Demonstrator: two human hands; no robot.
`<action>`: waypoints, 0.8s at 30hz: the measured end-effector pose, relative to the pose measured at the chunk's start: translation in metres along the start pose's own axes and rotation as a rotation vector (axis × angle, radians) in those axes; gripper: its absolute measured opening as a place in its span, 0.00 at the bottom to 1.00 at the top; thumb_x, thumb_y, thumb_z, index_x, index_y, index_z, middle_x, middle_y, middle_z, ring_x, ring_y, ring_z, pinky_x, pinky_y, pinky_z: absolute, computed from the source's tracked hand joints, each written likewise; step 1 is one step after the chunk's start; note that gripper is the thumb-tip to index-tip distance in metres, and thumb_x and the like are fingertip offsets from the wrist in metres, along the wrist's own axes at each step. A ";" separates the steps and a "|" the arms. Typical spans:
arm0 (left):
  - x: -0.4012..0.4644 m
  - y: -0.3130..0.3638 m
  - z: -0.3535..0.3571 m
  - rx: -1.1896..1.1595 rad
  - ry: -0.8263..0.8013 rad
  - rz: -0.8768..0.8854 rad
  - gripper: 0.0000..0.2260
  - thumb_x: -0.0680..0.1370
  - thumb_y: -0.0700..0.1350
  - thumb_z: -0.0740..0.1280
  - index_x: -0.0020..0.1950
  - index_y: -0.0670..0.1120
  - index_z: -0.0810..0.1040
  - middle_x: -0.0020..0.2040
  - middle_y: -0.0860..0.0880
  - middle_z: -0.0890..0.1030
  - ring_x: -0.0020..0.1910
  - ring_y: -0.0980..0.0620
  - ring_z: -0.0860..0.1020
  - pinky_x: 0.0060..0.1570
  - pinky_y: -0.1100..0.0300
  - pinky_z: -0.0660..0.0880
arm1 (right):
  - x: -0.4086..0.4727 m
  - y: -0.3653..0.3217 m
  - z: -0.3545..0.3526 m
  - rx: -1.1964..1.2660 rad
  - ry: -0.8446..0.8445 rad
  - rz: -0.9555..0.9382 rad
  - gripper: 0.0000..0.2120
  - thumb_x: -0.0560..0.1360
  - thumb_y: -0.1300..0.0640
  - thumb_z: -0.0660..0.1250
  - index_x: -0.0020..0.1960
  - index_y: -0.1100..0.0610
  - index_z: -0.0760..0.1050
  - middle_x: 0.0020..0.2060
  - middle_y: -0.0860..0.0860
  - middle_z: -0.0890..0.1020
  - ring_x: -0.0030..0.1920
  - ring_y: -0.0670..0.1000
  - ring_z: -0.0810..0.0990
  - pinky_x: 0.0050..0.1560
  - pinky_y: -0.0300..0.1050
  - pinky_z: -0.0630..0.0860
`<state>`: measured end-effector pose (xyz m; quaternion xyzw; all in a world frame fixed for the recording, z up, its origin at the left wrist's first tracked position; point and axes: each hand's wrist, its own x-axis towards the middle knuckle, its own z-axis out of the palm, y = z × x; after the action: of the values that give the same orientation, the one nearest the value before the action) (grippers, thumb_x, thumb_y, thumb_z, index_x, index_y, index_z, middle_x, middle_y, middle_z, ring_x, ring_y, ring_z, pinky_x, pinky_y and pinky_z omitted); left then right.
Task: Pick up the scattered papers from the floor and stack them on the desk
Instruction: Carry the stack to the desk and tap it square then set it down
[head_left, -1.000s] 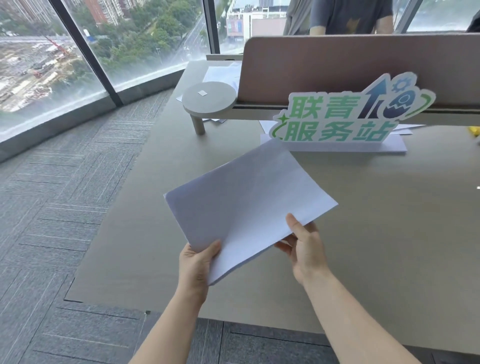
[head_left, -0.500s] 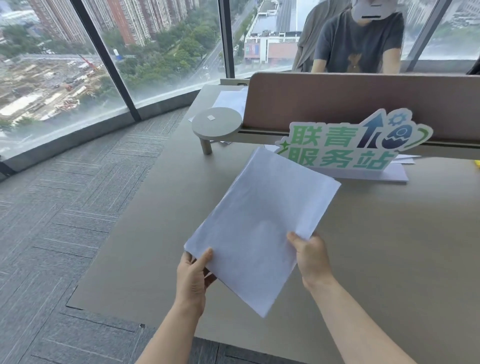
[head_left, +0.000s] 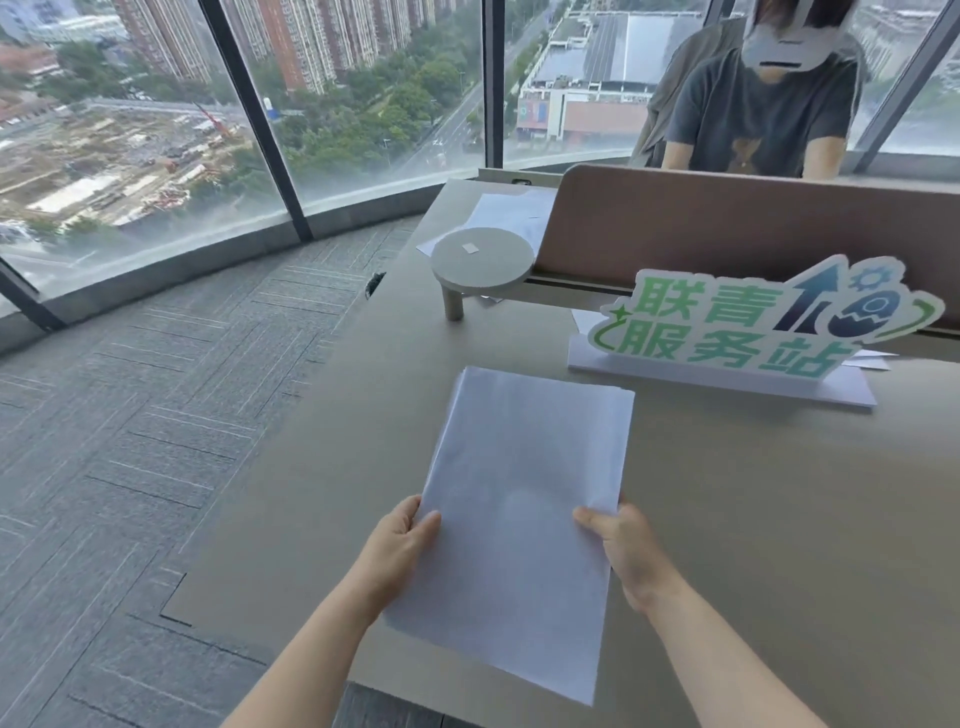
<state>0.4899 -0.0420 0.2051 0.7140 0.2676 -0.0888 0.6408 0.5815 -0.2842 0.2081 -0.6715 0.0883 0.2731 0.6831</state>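
Head view: left hand (head_left: 400, 545) and right hand (head_left: 626, 551) pinch the paper stack (head_left: 519, 499) by its side edges, thumbs on top, above the desk (head_left: 753, 519); beyond stands a green-lettered sign (head_left: 748, 327).

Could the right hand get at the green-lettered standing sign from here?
Probably not yet: the right hand grips the white paper stack. Bare desk lies between it and the green-lettered standing sign.

Both hands (head_left: 400, 545) (head_left: 631, 553) forward, fingers pinched
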 end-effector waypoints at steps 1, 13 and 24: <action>0.005 -0.002 -0.005 -0.027 -0.005 0.013 0.08 0.82 0.44 0.61 0.59 0.50 0.78 0.53 0.50 0.85 0.52 0.49 0.84 0.54 0.51 0.79 | 0.002 0.001 0.008 0.018 -0.001 -0.002 0.12 0.78 0.68 0.62 0.56 0.60 0.81 0.50 0.55 0.87 0.49 0.55 0.87 0.48 0.49 0.81; 0.050 -0.002 -0.070 -0.335 -0.095 0.034 0.17 0.72 0.42 0.66 0.61 0.43 0.75 0.54 0.41 0.84 0.49 0.43 0.84 0.49 0.47 0.81 | 0.042 0.002 0.084 0.189 0.081 -0.024 0.13 0.77 0.68 0.64 0.58 0.60 0.80 0.52 0.58 0.86 0.53 0.61 0.85 0.57 0.61 0.79; 0.086 0.030 -0.087 -0.452 -0.136 0.110 0.18 0.68 0.37 0.67 0.58 0.45 0.79 0.50 0.44 0.85 0.46 0.45 0.84 0.42 0.54 0.79 | 0.057 -0.005 0.104 0.187 0.105 -0.063 0.11 0.63 0.61 0.73 0.44 0.62 0.86 0.44 0.60 0.87 0.47 0.62 0.85 0.50 0.53 0.80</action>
<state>0.5583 0.0634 0.2048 0.5584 0.1976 -0.0396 0.8047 0.6063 -0.1693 0.1932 -0.6206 0.1279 0.2065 0.7456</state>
